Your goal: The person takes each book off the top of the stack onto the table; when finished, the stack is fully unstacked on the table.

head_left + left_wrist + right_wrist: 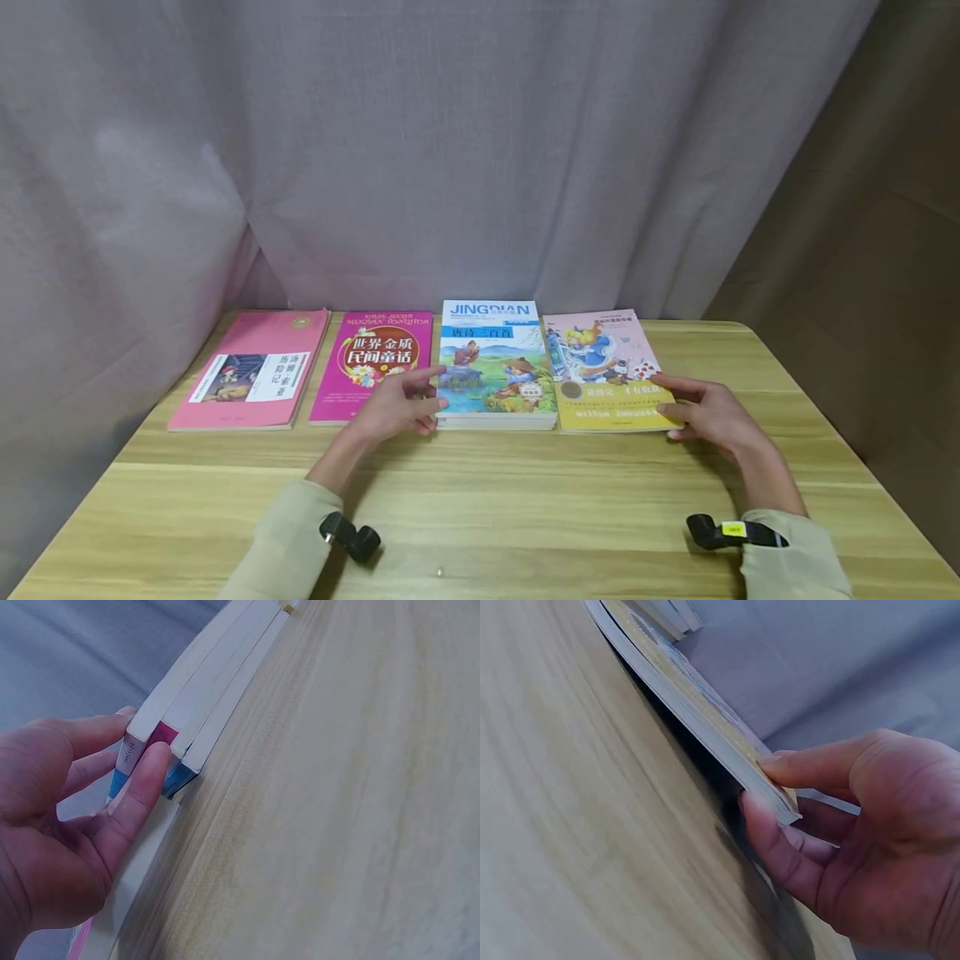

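Note:
My left hand (396, 406) touches the left side of a stack of books topped by a blue picture-cover book (491, 371). In the left wrist view, its fingertips (156, 754) rest against the spines of the stack (217, 667), not wrapped round it. My right hand (716, 417) pinches the lower right corner of a pink and yellow book (607, 371), thumb on top and fingers beneath. In the right wrist view, that book's (712, 727) near edge is tilted slightly up, with a dark gap under it.
Left of the stack lies a magenta book (330, 392), and farther left a pink book (251, 325). All sit along the back of the wooden table (540, 500). A grey curtain (450, 167) hangs right behind them.

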Demonstrator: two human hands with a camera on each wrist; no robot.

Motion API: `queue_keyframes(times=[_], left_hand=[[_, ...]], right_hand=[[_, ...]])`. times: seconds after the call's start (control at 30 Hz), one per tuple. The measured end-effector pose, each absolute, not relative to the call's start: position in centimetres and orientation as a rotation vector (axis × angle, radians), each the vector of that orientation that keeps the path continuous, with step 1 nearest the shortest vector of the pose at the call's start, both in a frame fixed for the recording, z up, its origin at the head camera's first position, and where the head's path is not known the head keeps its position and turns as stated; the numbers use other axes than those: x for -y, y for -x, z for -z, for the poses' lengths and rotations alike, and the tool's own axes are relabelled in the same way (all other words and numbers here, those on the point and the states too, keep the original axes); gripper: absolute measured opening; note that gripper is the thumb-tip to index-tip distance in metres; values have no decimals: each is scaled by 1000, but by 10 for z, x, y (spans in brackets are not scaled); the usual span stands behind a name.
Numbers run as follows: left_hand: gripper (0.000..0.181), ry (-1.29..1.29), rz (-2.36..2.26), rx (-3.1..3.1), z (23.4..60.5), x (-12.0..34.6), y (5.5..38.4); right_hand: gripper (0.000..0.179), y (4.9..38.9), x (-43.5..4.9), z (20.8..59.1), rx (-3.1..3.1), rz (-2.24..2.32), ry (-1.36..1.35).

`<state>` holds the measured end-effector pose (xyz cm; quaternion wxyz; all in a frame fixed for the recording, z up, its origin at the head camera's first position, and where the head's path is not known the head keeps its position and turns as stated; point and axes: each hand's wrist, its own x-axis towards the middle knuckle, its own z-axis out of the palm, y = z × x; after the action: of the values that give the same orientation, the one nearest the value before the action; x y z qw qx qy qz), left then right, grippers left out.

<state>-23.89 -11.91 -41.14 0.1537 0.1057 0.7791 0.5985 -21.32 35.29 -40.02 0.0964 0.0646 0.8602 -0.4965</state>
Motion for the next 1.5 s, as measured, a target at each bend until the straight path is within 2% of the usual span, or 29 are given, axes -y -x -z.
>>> queue_keyframes(times=[0.37, 0.47, 0.63, 0.83, 1.3, 1.5], left_hand=[[65, -295, -1724, -2230, 413, 121, 238], [65, -294, -1730, -2228, 413, 122, 239], [65, -298, -1736, -2231, 413, 122, 240], [65, -302, -1740, -2219, 413, 121, 241], [65, -303, -1738, -2221, 414, 122, 240], [65, -312, -1737, -2210, 413, 120, 239]], right_hand=[[56, 211, -344, 384, -2997, 1087, -101], [51, 208, -332, 371, -3118, 1154, -67], [49, 211, -301, 360, -2968, 1476, 64], [49, 215, -269, 370, -2703, 1699, 203], [49, 222, -223, 403, -2483, 1691, 411], [50, 225, -216, 409, -2460, 1667, 364]])
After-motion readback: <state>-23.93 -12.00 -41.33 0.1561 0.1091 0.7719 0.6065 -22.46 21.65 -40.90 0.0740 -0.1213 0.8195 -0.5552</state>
